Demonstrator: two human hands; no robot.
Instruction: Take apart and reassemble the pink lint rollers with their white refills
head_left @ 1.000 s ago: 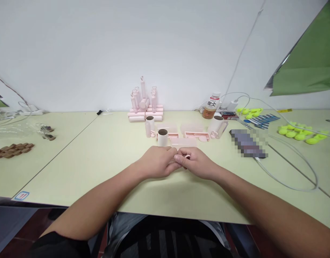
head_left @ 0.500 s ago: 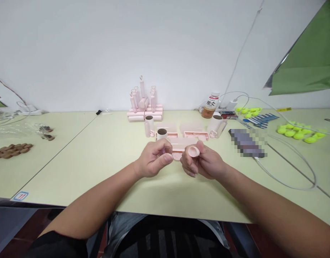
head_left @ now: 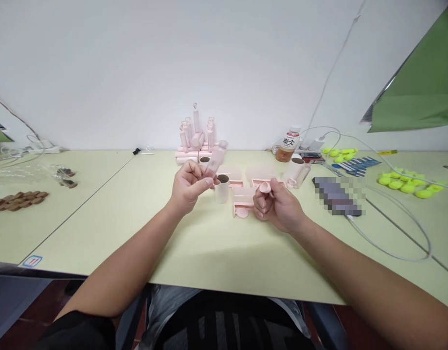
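Note:
Between the thumb and fingers of my left hand (head_left: pixel 190 187) is a clear pinkish plastic tube (head_left: pixel 217 158), tilted up and slightly blurred. My right hand (head_left: pixel 278 204) is closed around a small pale pink piece (head_left: pixel 265 187) with a hollow round end facing me; the rest of it is hidden in the fingers. A white roll with a brown core (head_left: pixel 222 190) stands upright just right of my left hand. Between the hands lie pink open cases (head_left: pixel 243 195), with a round pink disc (head_left: pixel 241 212) at the front one.
Pink tubes with heart-shaped loops (head_left: pixel 183 136) stand on stacked pink cases at the wall. To the right are a supplement bottle (head_left: pixel 285 146), another white roll (head_left: pixel 294 167), a phone (head_left: pixel 336 194) with a cable, and yellow-green pieces (head_left: pixel 408 181). Brown pieces (head_left: pixel 21 200) lie far left.
My left hand has moved up and left, turning the clear tube upright and away from the right hand. The right hand has shifted slightly, still holding the pink piece.

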